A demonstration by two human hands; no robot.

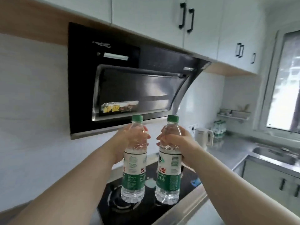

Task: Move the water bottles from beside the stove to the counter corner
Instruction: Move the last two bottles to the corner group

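Two clear water bottles with green caps and green-and-white labels hang upright in the air above the black gas stove (186, 185). My left hand (125, 140) grips the left bottle (134, 168) around its upper body. My right hand (177, 142) grips the right bottle (169, 171) the same way. The bottles are side by side, a small gap apart, both nearly full. The counter corner (227, 143) lies far right, beyond the stove.
A black range hood (129, 88) hangs right behind the bottles. On the steel counter at the right stand a white kettle (203, 137) and a pack of bottles (219, 130). A sink (276, 155) and window are further right. White cabinets run overhead.
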